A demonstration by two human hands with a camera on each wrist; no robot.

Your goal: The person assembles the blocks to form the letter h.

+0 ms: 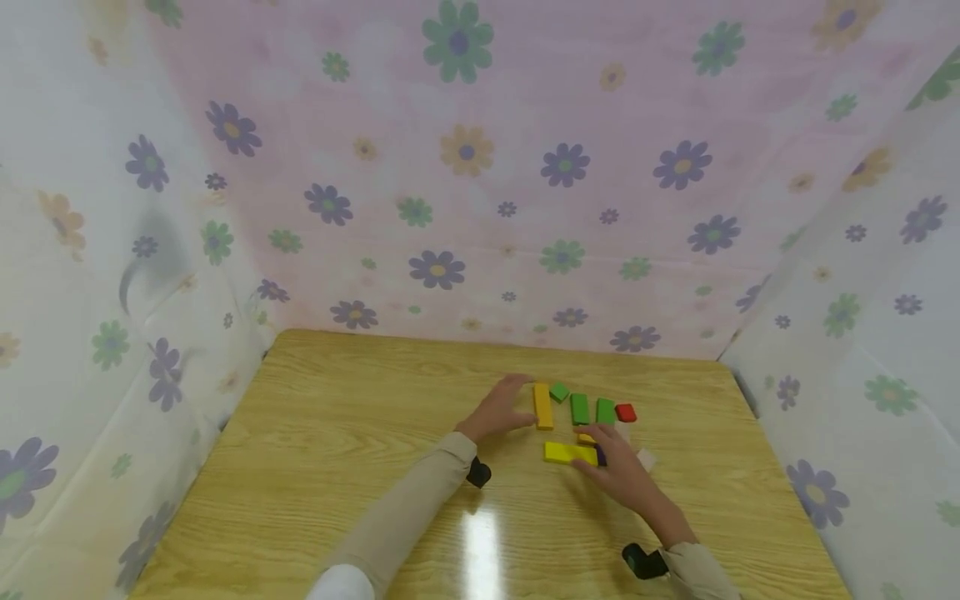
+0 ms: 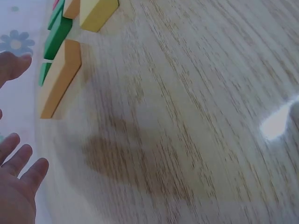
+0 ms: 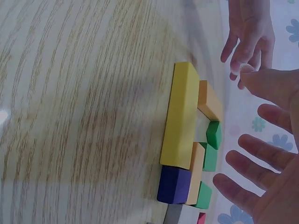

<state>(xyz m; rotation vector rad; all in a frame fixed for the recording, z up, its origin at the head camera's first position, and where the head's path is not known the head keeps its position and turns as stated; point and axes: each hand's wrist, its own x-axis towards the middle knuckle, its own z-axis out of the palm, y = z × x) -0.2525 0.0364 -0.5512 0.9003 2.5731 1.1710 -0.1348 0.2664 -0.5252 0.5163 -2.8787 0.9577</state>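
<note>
My left hand [image 1: 497, 410] hovers at the left side of a long orange block [image 1: 543, 407], thumb and fingers spread apart. The left wrist view shows a gap between those fingers and the orange block [image 2: 63, 79]. Over the right part of the group hangs my right hand [image 1: 618, 471], fingers spread, partly hiding a smaller orange block [image 1: 587, 438] and a dark purple block [image 1: 601, 455]. A long yellow block [image 1: 562, 452] lies in front, its end against the purple block [image 3: 174, 185] in the right wrist view. Neither hand holds anything.
Green blocks [image 1: 580, 409], including a small one [image 1: 559, 392], lie behind the yellow one. To the right are a red block [image 1: 626, 412] and pale blocks [image 1: 647, 459]. The wooden table [image 1: 337, 417] meets flowered cloth [image 1: 465, 208] at its back and sides.
</note>
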